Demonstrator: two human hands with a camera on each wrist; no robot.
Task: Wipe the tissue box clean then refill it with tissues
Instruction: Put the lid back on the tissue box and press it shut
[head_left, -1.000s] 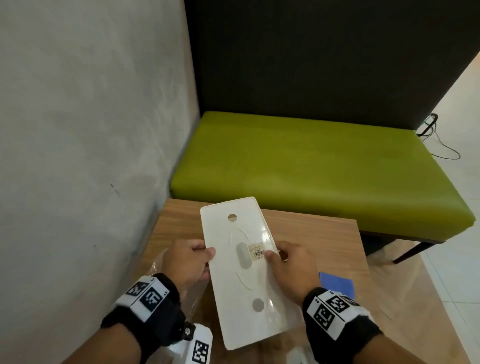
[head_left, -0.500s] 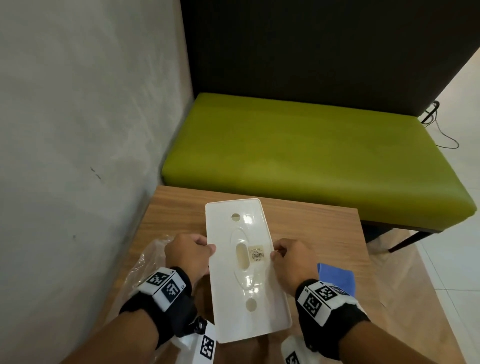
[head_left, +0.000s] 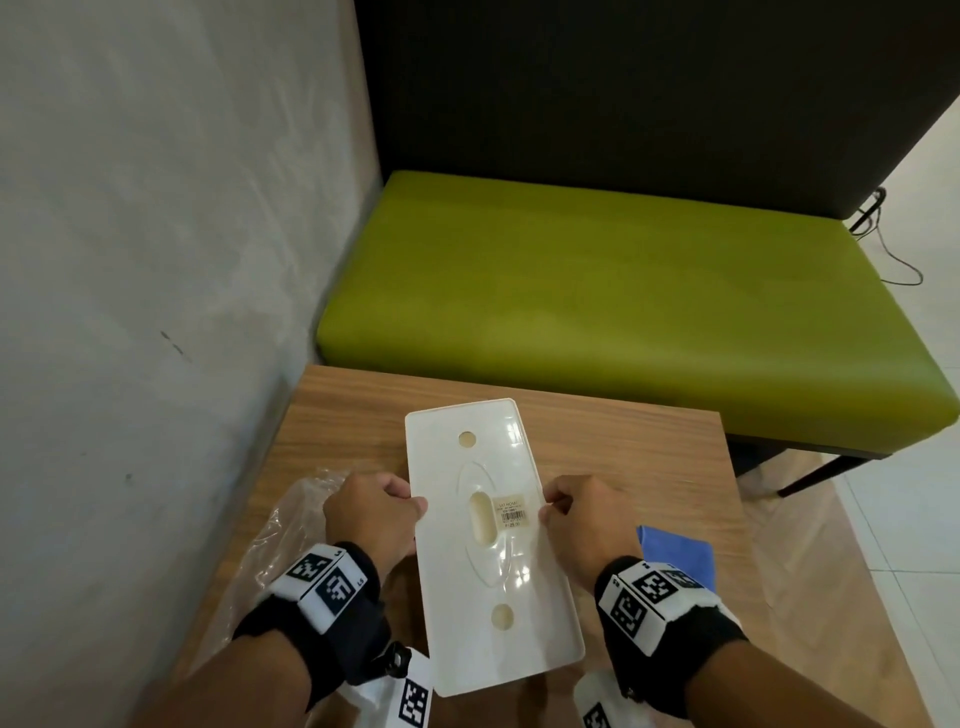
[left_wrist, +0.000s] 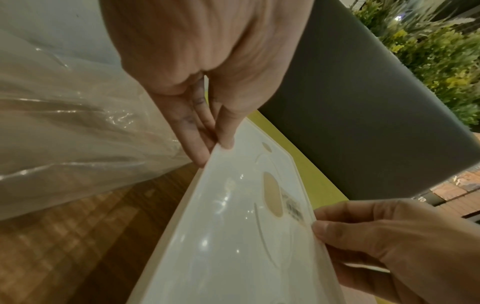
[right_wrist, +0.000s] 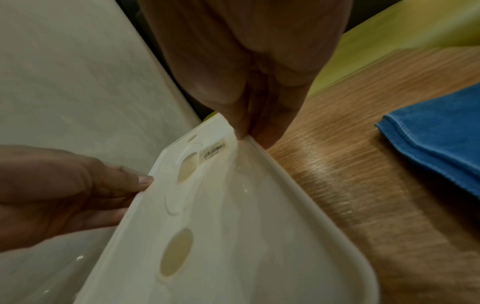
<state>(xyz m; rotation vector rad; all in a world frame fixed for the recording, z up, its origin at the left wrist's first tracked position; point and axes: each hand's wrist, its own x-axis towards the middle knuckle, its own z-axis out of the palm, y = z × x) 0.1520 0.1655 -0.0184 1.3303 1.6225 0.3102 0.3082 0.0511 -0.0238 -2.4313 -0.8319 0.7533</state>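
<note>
A flat white plastic panel of the tissue box (head_left: 488, 545) is held above the wooden table (head_left: 623, 441). It has a round hole near each end, an oval slot in the middle and a small barcode sticker (head_left: 511, 516). My left hand (head_left: 371, 512) pinches its left long edge, thumb on top, seen close in the left wrist view (left_wrist: 221, 142). My right hand (head_left: 582, 514) pinches the right long edge at the same height (right_wrist: 246, 133). The panel (left_wrist: 233, 236) (right_wrist: 233, 216) is glossy. No tissues are in view.
A crumpled clear plastic bag (head_left: 280, 525) lies on the table under my left wrist. A folded blue cloth (head_left: 675, 556) lies to the right of my right hand. A green bench (head_left: 623, 312) stands behind the table; a grey wall (head_left: 156, 260) runs along the left.
The panel has come down from a tilted pose to lie flatter and lower over the table, squared between both hands. Both pinches have stayed in place.
</note>
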